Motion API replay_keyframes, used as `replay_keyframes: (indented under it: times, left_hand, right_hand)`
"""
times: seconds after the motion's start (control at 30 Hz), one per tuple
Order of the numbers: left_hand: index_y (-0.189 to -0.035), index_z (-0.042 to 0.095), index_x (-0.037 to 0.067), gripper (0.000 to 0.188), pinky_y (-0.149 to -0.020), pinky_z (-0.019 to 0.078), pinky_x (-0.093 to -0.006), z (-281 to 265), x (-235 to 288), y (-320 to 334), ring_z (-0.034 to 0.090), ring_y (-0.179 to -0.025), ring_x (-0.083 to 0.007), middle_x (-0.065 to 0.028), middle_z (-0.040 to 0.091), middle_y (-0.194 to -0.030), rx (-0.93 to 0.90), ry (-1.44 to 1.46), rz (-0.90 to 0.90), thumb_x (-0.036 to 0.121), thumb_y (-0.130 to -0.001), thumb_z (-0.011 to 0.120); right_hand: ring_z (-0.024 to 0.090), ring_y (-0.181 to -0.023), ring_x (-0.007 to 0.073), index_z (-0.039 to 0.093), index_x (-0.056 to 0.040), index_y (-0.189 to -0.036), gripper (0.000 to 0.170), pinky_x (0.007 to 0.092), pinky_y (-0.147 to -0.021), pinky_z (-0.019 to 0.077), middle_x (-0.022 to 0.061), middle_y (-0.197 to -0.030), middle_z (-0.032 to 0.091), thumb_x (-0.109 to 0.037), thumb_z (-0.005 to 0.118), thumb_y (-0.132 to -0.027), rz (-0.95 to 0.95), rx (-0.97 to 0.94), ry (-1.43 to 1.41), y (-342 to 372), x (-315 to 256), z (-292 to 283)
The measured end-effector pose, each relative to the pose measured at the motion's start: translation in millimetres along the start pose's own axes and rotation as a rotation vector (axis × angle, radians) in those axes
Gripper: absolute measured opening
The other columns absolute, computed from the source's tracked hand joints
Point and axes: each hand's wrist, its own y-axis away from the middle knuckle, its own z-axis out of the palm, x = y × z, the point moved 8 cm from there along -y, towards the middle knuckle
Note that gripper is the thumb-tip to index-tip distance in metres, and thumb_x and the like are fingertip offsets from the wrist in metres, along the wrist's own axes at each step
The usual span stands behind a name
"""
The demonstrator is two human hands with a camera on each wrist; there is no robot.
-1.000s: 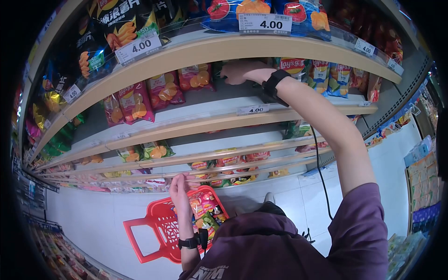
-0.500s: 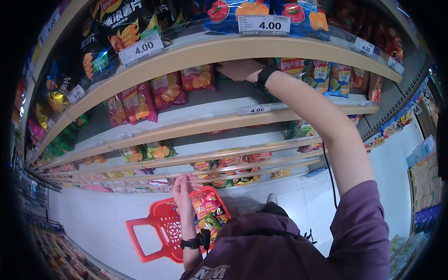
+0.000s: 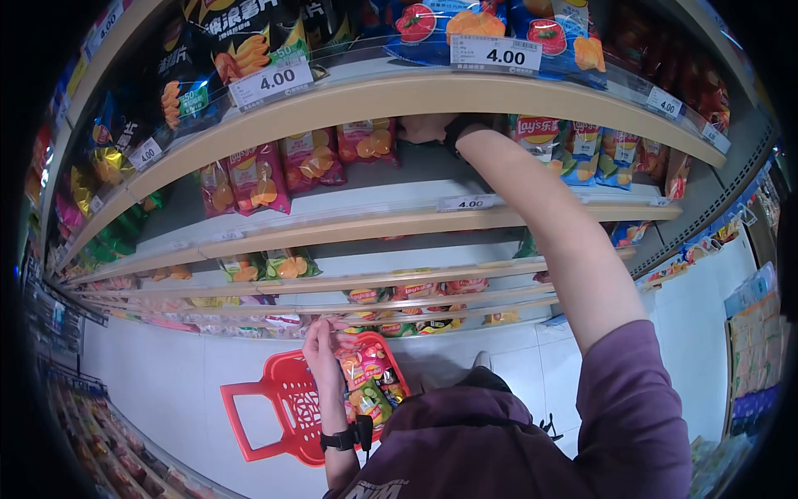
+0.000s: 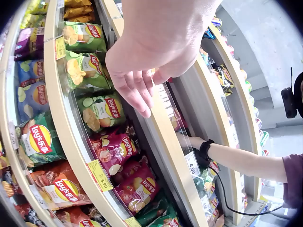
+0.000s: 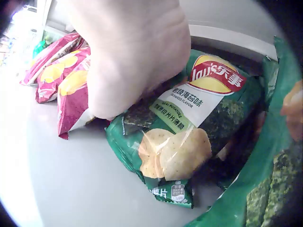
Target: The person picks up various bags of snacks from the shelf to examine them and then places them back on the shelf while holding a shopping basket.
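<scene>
Lying beside right grip [image 5: 137,56]: green bag [image 5: 184,125]

Green, glossy plastic pillow-shaped Lay's seaweed-flavor chip bag [image 5: 185,124]: plump, red-yellow logo, white label band, two tan chips printed on front. Lies slanted, printed face showing, just beside right hand [image 5: 139,56], partly covered by it; finger contact hidden.

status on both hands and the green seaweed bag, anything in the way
Left hand empty, fingers relaxed. Right hand at green seaweed bag, fingers hidden, grip unclear. Possible crowding: pink bags, another green bag alongside.
</scene>
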Motion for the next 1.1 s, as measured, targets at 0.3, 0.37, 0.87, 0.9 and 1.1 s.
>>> replay_keyframes:
  times: [0.3, 0.37, 0.87, 0.9, 1.1]
  left_hand:
    - [-0.103, 0.056, -0.001, 0.027, -0.056, 0.0497, -0.0249, -5, -3, 1, 0.065, -0.065, -0.0179, -0.0113, 0.066, -0.086, 0.017, -0.010, -0.020, 0.024, -0.100, 0.046]
    - [-0.103, 0.056, -0.001, 0.027, -0.056, 0.0497, -0.0250, -4, -5, 3, 0.065, -0.065, -0.0180, -0.0117, 0.066, -0.086, 0.015, -0.008, -0.026, 0.024, -0.100, 0.047]
    - [-0.105, 0.056, -0.003, 0.030, -0.055, 0.0492, -0.0277, -24, -8, 14, 0.065, -0.063, -0.0202, -0.0128, 0.064, -0.087, 0.096, -0.012, -0.040, 0.026, -0.099, 0.048]
    - [-0.105, 0.056, -0.003, 0.030, -0.055, 0.0492, -0.0278, -25, -8, 13, 0.065, -0.063, -0.0204, -0.0129, 0.064, -0.087, 0.095, -0.009, -0.041, 0.026, -0.099, 0.048]
    - [-0.105, 0.055, -0.003, 0.030, -0.055, 0.0499, -0.0284, -26, -11, 14, 0.065, -0.064, -0.0204, -0.0128, 0.064, -0.087, 0.083, 0.007, -0.035, 0.025, -0.099, 0.048]
  right_hand:
    - [0.062, -0.096, 0.0321, 0.066, -0.0087, -0.106, 0.030, 0.0434, -0.086, 0.0472, 0.0149, -0.100, 0.066, -0.028, 0.058, -0.084, -0.098, 0.247, -0.023, -14, -1, 4]
    - [0.062, -0.096, 0.0322, 0.066, -0.0087, -0.106, 0.030, 0.0434, -0.087, 0.0471, 0.0149, -0.100, 0.066, -0.028, 0.058, -0.084, -0.085, 0.233, -0.034, -15, -3, 3]
    - [0.061, -0.098, 0.0330, 0.065, -0.0087, -0.108, 0.031, 0.0433, -0.088, 0.0468, 0.0152, -0.103, 0.066, -0.028, 0.056, -0.086, -0.025, 0.230, -0.058, -27, -9, 6]
    - [0.061, -0.098, 0.0330, 0.065, -0.0087, -0.109, 0.031, 0.0433, -0.088, 0.0468, 0.0153, -0.103, 0.066, -0.028, 0.056, -0.086, -0.022, 0.229, -0.057, -27, -9, 5]
    - [0.061, -0.099, 0.0333, 0.065, -0.0087, -0.110, 0.032, 0.0433, -0.089, 0.0467, 0.0154, -0.105, 0.066, -0.028, 0.055, -0.086, 0.009, 0.240, -0.076, -29, -8, 6]
